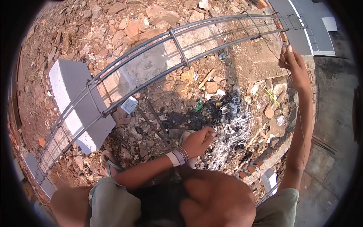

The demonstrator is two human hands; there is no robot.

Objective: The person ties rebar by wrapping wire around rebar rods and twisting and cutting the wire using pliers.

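Observation:
My right hand (295, 68) is raised at the upper right, its fingers pinched on a thin wire (266, 44). The wire runs up toward the rebar cage (147, 81) and also hangs down along my forearm. This long cage of bars and square ties arches across the view, beyond my left hand. Bracelets circle the wrist of my left hand (197, 143), which is held low over the rubble near a foot. Its fingers are curled together; what they hold, if anything, is too small to make out.
Grey-and-white blocks (77, 102) stand under the cage at the left. Ash and charred bits (230, 125) lie ahead of my left hand, among broken stones (162, 15) and litter. A grey-topped wall (295, 26) is at the upper right, with a drop to a lower floor (321, 170) beyond my right arm.

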